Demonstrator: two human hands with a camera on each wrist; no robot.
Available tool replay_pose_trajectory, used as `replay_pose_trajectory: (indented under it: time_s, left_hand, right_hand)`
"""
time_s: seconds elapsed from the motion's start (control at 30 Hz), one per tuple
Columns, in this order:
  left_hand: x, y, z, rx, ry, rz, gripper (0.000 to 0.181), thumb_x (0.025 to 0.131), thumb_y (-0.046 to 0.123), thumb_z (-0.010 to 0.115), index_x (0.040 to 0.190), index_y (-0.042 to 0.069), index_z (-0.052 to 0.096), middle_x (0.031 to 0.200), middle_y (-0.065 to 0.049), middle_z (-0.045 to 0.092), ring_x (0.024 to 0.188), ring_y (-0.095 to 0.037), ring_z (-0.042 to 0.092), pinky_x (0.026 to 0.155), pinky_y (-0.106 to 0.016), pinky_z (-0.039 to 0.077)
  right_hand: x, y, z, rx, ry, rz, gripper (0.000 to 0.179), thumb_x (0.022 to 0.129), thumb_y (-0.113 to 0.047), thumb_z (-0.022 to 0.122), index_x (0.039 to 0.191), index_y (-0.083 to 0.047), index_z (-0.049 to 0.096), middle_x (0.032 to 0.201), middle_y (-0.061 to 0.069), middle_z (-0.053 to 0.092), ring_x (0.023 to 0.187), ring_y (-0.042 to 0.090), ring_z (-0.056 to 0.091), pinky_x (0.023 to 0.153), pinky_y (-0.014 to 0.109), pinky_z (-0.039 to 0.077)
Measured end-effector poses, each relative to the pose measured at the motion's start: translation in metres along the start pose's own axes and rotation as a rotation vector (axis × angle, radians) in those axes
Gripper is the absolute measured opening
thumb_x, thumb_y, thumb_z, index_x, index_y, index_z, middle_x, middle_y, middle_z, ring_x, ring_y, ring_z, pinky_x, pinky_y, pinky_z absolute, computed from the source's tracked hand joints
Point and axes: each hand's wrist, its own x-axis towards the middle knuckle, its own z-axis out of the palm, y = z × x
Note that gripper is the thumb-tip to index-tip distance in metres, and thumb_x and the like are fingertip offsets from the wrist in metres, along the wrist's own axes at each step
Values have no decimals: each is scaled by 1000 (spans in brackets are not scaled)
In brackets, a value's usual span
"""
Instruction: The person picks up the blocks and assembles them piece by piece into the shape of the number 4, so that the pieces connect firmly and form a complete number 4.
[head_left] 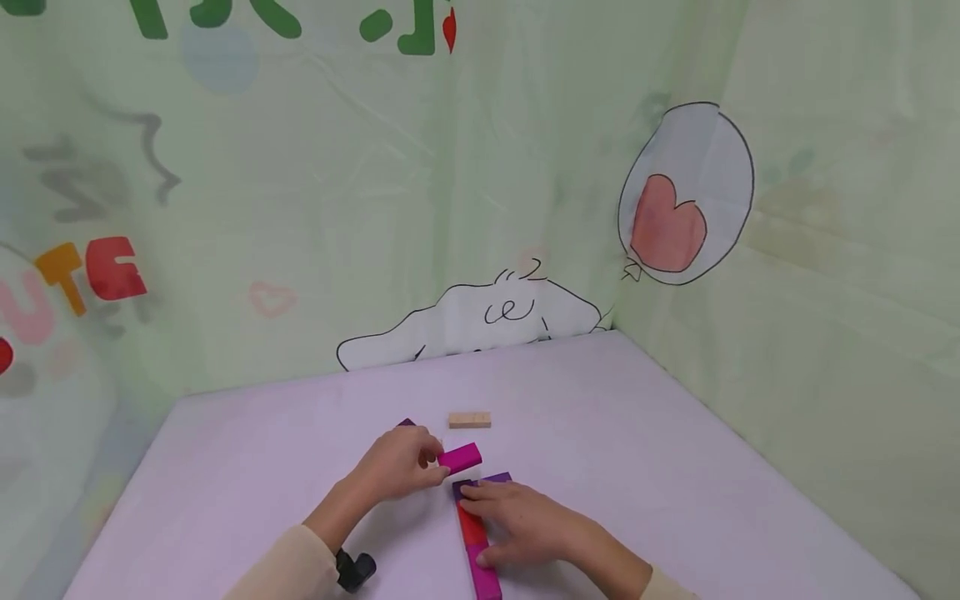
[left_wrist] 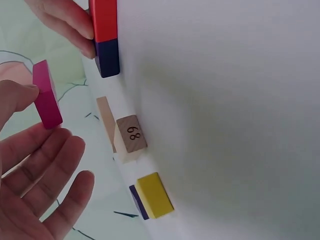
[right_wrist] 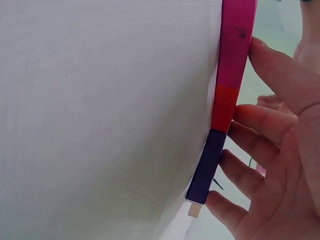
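My left hand (head_left: pixel 401 462) pinches a magenta wooden block (head_left: pixel 461 458) between thumb and fingers, holding it above the table. In the left wrist view the magenta block (left_wrist: pixel 47 95) sits at the thumb tip, with the other fingers spread. A row of blocks laid end to end has a magenta block (head_left: pixel 484 577) nearest me, a red block (head_left: pixel 472 527) in the middle and a dark blue block (right_wrist: pixel 207 167) at the far end. My right hand (head_left: pixel 532 525) rests along this row, fingers fairly straight, tips touching its side. A purple block (head_left: pixel 498 477) lies beyond the right fingers.
A plain wooden block (head_left: pixel 469 420) lies farther back on the pale table (head_left: pixel 637 467). A yellow block (left_wrist: pixel 156 195) and a numbered wooden block (left_wrist: pixel 132 134) show in the left wrist view. A dark block (head_left: pixel 406 422) is partly hidden behind my left hand. Printed cloth walls (head_left: pixel 315 208) enclose the table.
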Motion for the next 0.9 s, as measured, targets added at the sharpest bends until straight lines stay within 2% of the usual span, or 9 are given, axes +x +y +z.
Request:
replay_pose_trajectory:
  time_s: [0.07, 0.27, 0.53, 0.67, 0.9]
  left_hand:
    - [-6, 0, 0, 5, 12, 18, 16, 88, 25, 78, 96, 12, 79, 79, 8, 64, 75, -7, 56, 66, -24, 50]
    - [-18, -5, 0, 46, 37, 13, 15, 86, 24, 78, 94, 11, 79, 78, 7, 65, 74, -6, 54, 67, -25, 49]
    - [-29, -14, 5, 20, -6, -9, 18, 86, 25, 79, 95, 10, 80, 78, 6, 65, 73, -6, 55, 68, -25, 50]
    - [-34, -18, 8, 11, -34, -44, 20, 86, 26, 80, 99, 11, 81, 78, 8, 65, 74, -7, 57, 68, -24, 50]
    - [-41, -20, 10, 13, -81, -110, 26, 85, 28, 82, 102, 9, 80, 77, 10, 63, 74, -7, 53, 68, -24, 48]
  right_hand:
    - [0, 1, -1, -1, 0, 7, 72, 85, -51, 79, 150, -29, 56, 159, -9, 49, 148, 20, 44, 113, 54, 46]
    - [0, 5, -1, 7, 8, 17, 71, 86, -51, 78, 150, -29, 56, 159, -8, 49, 148, 22, 44, 114, 56, 45]
    - [1, 9, 0, 24, -1, 16, 70, 87, -51, 78, 150, -30, 56, 159, -8, 49, 149, 23, 43, 115, 57, 43]
    - [1, 7, -1, 29, -7, 1, 69, 88, -51, 76, 150, -28, 56, 160, -7, 48, 149, 23, 43, 117, 56, 41]
    - [4, 6, 2, 65, -30, 21, 70, 88, -50, 77, 151, -29, 55, 160, -8, 47, 150, 23, 42, 114, 56, 45]
